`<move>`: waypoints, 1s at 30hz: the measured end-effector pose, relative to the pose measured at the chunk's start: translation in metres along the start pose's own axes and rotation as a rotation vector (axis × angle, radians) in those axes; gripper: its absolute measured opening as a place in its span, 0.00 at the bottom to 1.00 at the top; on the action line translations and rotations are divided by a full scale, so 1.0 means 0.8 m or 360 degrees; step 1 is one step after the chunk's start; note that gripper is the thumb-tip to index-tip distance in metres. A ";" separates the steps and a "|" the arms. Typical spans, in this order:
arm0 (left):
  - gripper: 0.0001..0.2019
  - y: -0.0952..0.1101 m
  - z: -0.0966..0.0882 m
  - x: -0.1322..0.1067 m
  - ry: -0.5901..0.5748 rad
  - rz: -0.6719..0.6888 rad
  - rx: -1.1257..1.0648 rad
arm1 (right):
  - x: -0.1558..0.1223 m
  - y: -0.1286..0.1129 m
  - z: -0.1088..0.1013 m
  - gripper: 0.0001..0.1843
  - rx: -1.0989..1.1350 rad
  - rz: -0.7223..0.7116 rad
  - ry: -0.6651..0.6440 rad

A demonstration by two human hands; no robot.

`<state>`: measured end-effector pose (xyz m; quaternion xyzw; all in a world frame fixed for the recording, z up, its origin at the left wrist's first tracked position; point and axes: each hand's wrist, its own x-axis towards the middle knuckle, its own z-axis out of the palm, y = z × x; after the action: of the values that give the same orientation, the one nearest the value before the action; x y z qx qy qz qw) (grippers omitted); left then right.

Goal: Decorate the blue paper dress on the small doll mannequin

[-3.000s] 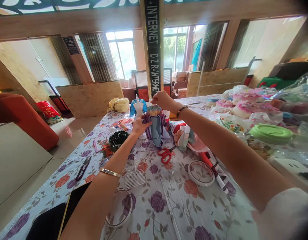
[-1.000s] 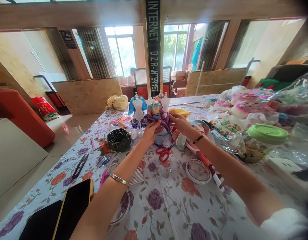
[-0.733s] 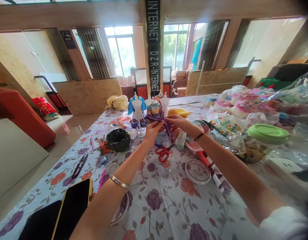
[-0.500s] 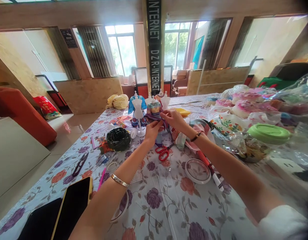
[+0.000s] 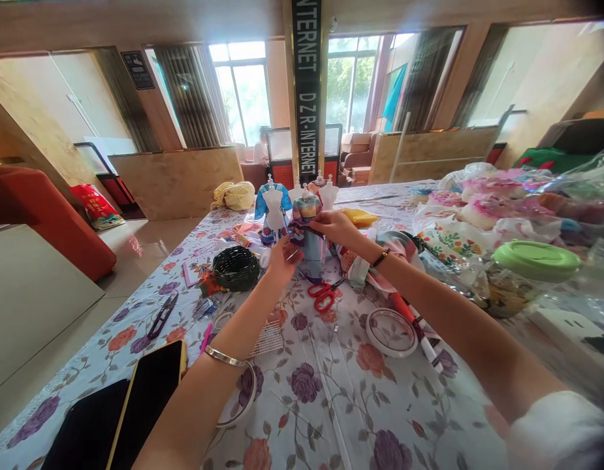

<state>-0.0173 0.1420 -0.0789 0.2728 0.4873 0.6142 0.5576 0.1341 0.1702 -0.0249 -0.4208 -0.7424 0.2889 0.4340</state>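
A small dress form (image 5: 308,206) stands ahead of me, dressed in pale blue, yellow and purple cloth. A dark purple fabric strip (image 5: 299,226) crosses its waist. My right hand (image 5: 337,226) is closed in a pinch on the strip at the waist's right side. Just left of the skirt, my left hand (image 5: 283,262) has its thumb and fingers apart, with nothing seen between them; its fingertips are partly hidden. A bare white dress form (image 5: 273,210) stands to the left, before a blue patterned garment (image 5: 285,196). Red-handled scissors (image 5: 322,296) lie in front of the skirt.
A dark woven basket (image 5: 236,268) and thread snips (image 5: 163,314) lie left. Two phones (image 5: 152,385) rest at front left. Right are a tape roll (image 5: 392,333), a jar with a green lid (image 5: 534,261) and plastic bags (image 5: 458,225). More forms (image 5: 328,194) stand behind.
My left hand has come away from the waist and moved left and down. My right hand stays at the strip, which now lies closer around the waist. The view has shifted slightly.
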 end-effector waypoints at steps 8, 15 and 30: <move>0.07 -0.003 0.008 0.013 0.0145 -0.0041 -0.0199 | 0.010 0.002 0.002 0.17 0.0190 0.0066 -0.0134; 0.10 -0.003 0.003 0.011 0.0243 -0.0013 -0.0403 | 0.011 0.014 -0.004 0.13 0.0078 0.0106 -0.0139; 0.04 -0.008 0.022 -0.034 0.0178 0.0345 -0.0608 | -0.011 0.028 0.002 0.05 -0.0629 -0.0129 0.0146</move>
<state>0.0070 0.1211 -0.0721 0.1785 0.3603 0.7657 0.5020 0.1438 0.1736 -0.0469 -0.4802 -0.7805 0.1004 0.3875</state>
